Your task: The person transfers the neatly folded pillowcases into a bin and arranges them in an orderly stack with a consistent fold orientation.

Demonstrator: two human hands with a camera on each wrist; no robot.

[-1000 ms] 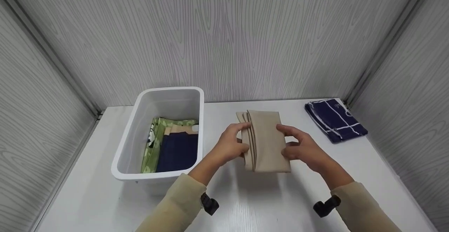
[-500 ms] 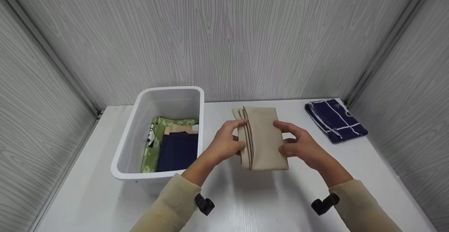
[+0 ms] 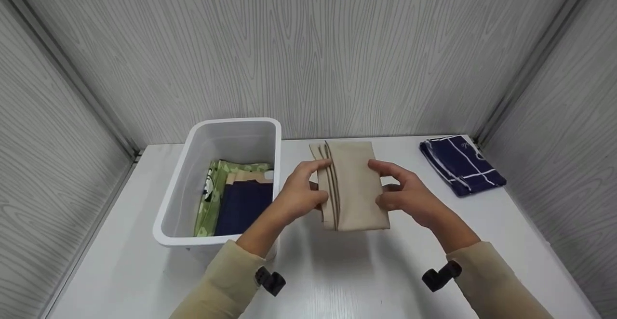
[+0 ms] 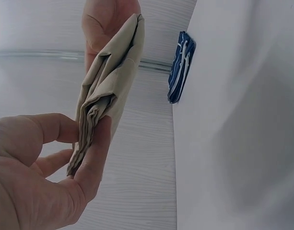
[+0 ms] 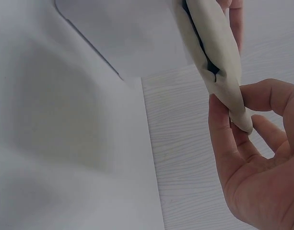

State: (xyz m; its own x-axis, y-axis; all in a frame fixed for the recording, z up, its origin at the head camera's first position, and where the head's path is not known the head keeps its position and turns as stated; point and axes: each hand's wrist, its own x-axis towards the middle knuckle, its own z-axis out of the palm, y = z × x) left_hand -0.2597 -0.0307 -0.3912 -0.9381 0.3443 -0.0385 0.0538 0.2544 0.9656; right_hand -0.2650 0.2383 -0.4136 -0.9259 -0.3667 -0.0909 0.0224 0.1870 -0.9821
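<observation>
A folded beige cloth (image 3: 359, 186) is held above the white table between both hands. My left hand (image 3: 301, 191) pinches its layered left edge, thumb on the near side and fingers round the far side. On the opposite edge, my right hand (image 3: 405, 191) grips the cloth the same way. The left wrist view shows the stacked folds of the cloth (image 4: 101, 91) between thumb and fingers. In the right wrist view the smooth folded edge of the cloth (image 5: 216, 57) sits in the right hand's pinch. The cloth's underside is hidden in the head view.
A white bin (image 3: 168, 198) stands left of the hands. Inside lie a folded green patterned cloth (image 3: 205, 215) and a folded navy and beige one (image 3: 246, 208). A folded navy cloth with white lines (image 3: 460, 165) lies at the back right. Grey wood-grain walls (image 3: 308, 59) enclose the table (image 3: 328, 280).
Both hands have carried the beige cloth a little to the left, toward the bin, and slightly up in the view. Their grip looks the same. The bin and navy cloth stay put.
</observation>
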